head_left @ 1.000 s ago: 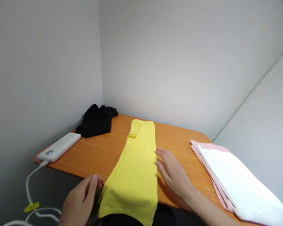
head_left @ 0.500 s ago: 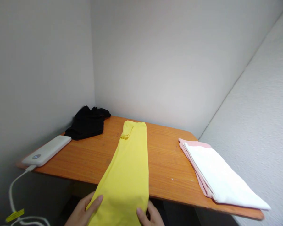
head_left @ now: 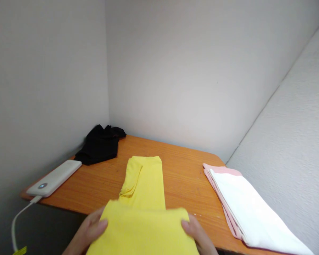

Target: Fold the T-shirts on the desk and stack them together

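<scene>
A yellow garment, folded into a long strip, reaches from the front edge onto the middle of the table. Its far part lies flat, with a loose flap on the left side that looks like a sleeve. The near part is lifted toward me and partly covers the rest. On its left edge my left hand is closed, thumb on top. My right hand grips the right edge the same way, slightly blurred. The fingers of both hands are mostly hidden behind the cloth.
On the wooden table, a folded white and pink cloth overhangs the front right edge. A crumpled black cloth lies at the back left. A white power bank with a white cable sits at the left edge. Walls enclose the back and sides.
The yellow garment has been pulled toward me, and its near end has come up in both hands. My hands are farther apart, the right one having moved rightward.
</scene>
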A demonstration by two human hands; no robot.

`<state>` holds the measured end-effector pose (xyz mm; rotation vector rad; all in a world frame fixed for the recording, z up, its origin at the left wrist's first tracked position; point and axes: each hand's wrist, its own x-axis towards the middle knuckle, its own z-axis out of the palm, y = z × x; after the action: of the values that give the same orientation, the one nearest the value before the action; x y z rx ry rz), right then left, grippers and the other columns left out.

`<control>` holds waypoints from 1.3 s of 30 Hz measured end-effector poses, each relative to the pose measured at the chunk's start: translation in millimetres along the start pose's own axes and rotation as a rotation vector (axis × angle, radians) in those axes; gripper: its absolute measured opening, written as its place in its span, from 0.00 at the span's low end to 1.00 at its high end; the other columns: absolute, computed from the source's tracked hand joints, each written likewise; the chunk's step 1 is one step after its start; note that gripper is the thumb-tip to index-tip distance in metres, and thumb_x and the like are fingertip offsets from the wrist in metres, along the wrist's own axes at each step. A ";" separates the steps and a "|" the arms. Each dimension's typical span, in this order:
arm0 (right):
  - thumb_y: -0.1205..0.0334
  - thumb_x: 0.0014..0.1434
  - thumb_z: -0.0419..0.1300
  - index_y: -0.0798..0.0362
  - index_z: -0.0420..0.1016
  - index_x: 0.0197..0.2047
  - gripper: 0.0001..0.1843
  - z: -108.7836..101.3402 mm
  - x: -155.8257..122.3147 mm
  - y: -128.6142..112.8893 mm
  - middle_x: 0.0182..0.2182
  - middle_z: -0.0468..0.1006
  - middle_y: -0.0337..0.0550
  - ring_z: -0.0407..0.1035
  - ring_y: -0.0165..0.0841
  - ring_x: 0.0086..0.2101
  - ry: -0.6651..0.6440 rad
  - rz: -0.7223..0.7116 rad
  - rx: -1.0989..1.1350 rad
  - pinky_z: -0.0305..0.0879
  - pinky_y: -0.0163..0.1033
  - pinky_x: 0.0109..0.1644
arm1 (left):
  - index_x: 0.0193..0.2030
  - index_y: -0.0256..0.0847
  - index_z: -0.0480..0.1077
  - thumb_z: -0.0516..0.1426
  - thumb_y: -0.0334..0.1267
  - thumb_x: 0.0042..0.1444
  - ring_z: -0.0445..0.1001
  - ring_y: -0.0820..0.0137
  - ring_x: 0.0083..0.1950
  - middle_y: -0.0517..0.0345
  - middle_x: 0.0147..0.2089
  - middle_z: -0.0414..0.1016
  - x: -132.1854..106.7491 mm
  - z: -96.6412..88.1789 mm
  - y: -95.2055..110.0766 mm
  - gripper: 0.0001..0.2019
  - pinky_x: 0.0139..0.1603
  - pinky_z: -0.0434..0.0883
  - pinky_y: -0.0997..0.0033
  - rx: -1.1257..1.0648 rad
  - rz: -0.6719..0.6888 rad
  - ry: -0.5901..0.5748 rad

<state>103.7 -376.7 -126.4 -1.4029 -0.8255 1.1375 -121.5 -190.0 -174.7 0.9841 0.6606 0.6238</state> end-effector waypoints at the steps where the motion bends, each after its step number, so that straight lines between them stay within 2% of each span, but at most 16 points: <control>1: 0.32 0.50 0.61 0.56 0.77 0.47 0.36 0.8 19.9 -13.1 0.36 0.80 0.52 0.74 0.47 0.44 0.067 -0.061 0.042 0.71 0.48 0.45 | 0.55 0.46 0.74 0.65 0.56 0.41 0.78 0.45 0.50 0.51 0.45 0.82 11.2 14.9 15.5 0.33 0.44 0.78 0.51 -0.024 0.012 -0.014; 2: 0.32 0.53 0.59 0.58 0.77 0.47 0.36 2.0 40.0 -25.2 0.37 0.80 0.53 0.74 0.45 0.43 0.125 -0.131 0.061 0.71 0.47 0.45 | 0.56 0.43 0.72 0.63 0.57 0.46 0.76 0.47 0.53 0.49 0.49 0.81 24.2 29.2 30.0 0.32 0.49 0.77 0.52 -0.052 0.038 -0.030; 4: 0.35 0.56 0.56 0.57 0.75 0.48 0.33 4.7 74.1 -43.4 0.38 0.79 0.52 0.74 0.42 0.41 0.188 -0.217 0.033 0.70 0.45 0.44 | 0.57 0.38 0.69 0.55 0.63 0.54 0.73 0.50 0.58 0.43 0.56 0.75 52.7 50.0 51.0 0.34 0.57 0.72 0.51 -0.007 0.207 -0.104; 7: 0.39 0.59 0.55 0.54 0.74 0.48 0.27 4.9 98.4 -45.8 0.40 0.79 0.49 0.72 0.40 0.40 0.198 -0.256 -0.033 0.69 0.44 0.44 | 0.58 0.38 0.65 0.52 0.62 0.57 0.67 0.55 0.64 0.42 0.63 0.68 87.0 50.2 53.7 0.32 0.65 0.63 0.52 0.378 0.436 0.054; 9: 0.42 0.59 0.56 0.53 0.74 0.46 0.24 -0.2 101.1 -27.6 0.39 0.78 0.49 0.71 0.40 0.40 0.221 -0.286 -0.142 0.68 0.45 0.45 | 0.60 0.40 0.63 0.52 0.57 0.59 0.63 0.58 0.66 0.45 0.66 0.65 98.7 35.1 38.6 0.29 0.69 0.58 0.54 0.660 0.494 0.170; 12: 0.45 0.58 0.57 0.54 0.74 0.41 0.20 -13.6 105.4 20.1 0.39 0.76 0.54 0.69 0.46 0.42 0.414 -0.326 -0.614 0.64 0.52 0.49 | 0.62 0.38 0.62 0.49 0.53 0.61 0.61 0.58 0.68 0.44 0.66 0.64 104.8 16.5 6.7 0.28 0.70 0.56 0.53 0.983 0.485 0.221; 14: 0.43 0.58 0.56 0.55 0.74 0.38 0.22 -20.4 112.1 51.4 0.38 0.74 0.60 0.68 0.52 0.42 0.593 -0.300 -0.966 0.61 0.58 0.50 | 0.62 0.35 0.63 0.47 0.51 0.61 0.62 0.54 0.67 0.41 0.65 0.66 106.2 16.3 -10.9 0.29 0.68 0.57 0.50 1.150 0.449 0.249; 17: 0.43 0.58 0.56 0.57 0.74 0.37 0.23 -19.8 120.1 76.8 0.37 0.75 0.63 0.68 0.56 0.42 0.703 -0.240 -1.177 0.62 0.60 0.48 | 0.63 0.34 0.64 0.45 0.47 0.61 0.66 0.50 0.63 0.40 0.61 0.69 111.0 26.1 -23.9 0.28 0.65 0.59 0.47 1.306 0.423 0.276; 21: 0.61 0.58 0.54 0.57 0.74 0.39 0.11 -12.7 117.0 68.6 0.38 0.76 0.59 0.70 0.51 0.42 0.686 -0.206 -1.184 0.64 0.55 0.50 | 0.65 0.32 0.56 0.47 0.52 0.59 0.66 0.49 0.62 0.37 0.63 0.65 134.0 22.9 -25.2 0.33 0.65 0.60 0.47 1.219 0.383 0.298; 23: 0.67 0.56 0.52 0.57 0.72 0.41 0.11 -17.1 110.8 57.1 0.37 0.76 0.55 0.71 0.46 0.39 0.655 -0.165 -1.105 0.65 0.49 0.46 | 0.66 0.33 0.51 0.52 0.55 0.55 0.66 0.49 0.63 0.37 0.65 0.61 153.1 15.8 -25.9 0.38 0.65 0.61 0.47 1.077 0.350 0.300; 26: 0.70 0.52 0.52 0.54 0.69 0.41 0.12 -38.5 96.4 40.2 0.32 0.75 0.44 0.70 0.36 0.33 0.587 -0.151 -0.870 0.64 0.38 0.36 | 0.65 0.44 0.52 0.58 0.54 0.48 0.70 0.52 0.59 0.47 0.62 0.66 176.4 20.3 -28.4 0.39 0.59 0.70 0.53 0.824 0.282 0.111; 28: 0.72 0.51 0.52 0.52 0.68 0.46 0.18 -61.2 83.7 27.5 0.32 0.75 0.38 0.69 0.32 0.31 0.537 -0.213 -0.736 0.63 0.35 0.35 | 0.64 0.47 0.56 0.58 0.51 0.48 0.73 0.55 0.55 0.51 0.59 0.70 181.9 42.7 -26.7 0.36 0.54 0.73 0.58 0.725 0.215 -0.086; 30: 0.73 0.51 0.50 0.50 0.68 0.53 0.26 -88.8 68.4 10.4 0.40 0.78 0.38 0.72 0.31 0.37 0.488 -0.326 -0.660 0.66 0.36 0.42 | 0.63 0.44 0.61 0.57 0.48 0.48 0.73 0.54 0.55 0.50 0.58 0.71 181.2 81.5 -19.3 0.33 0.55 0.72 0.56 0.758 0.230 -0.191; 34: 0.69 0.58 0.49 0.49 0.74 0.55 0.24 -151.7 26.7 -37.4 0.53 0.75 0.42 0.68 0.34 0.54 0.527 -0.453 -0.592 0.61 0.43 0.60 | 0.61 0.35 0.66 0.53 0.43 0.49 0.67 0.53 0.59 0.46 0.56 0.70 178.6 186.7 8.5 0.31 0.63 0.63 0.51 0.917 0.553 -0.225; 37: 0.60 0.61 0.52 0.51 0.73 0.57 0.22 -199.1 -15.3 -72.9 0.55 0.74 0.47 0.68 0.38 0.54 0.682 -0.449 -0.597 0.63 0.47 0.60 | 0.65 0.39 0.62 0.51 0.40 0.54 0.69 0.59 0.55 0.50 0.54 0.68 178.3 268.2 25.0 0.30 0.61 0.65 0.54 0.862 0.705 -0.314; 39: 0.57 0.61 0.54 0.52 0.71 0.60 0.25 -229.1 -45.1 -87.4 0.57 0.73 0.50 0.69 0.39 0.53 0.765 -0.443 -0.582 0.65 0.49 0.58 | 0.67 0.41 0.59 0.51 0.38 0.56 0.69 0.60 0.54 0.50 0.55 0.66 176.6 317.4 26.5 0.30 0.61 0.66 0.55 0.793 0.748 -0.385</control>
<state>317.3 -476.5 -45.3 -1.8195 -0.8556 -0.0329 224.0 -220.4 -63.4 2.0790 0.1508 0.7992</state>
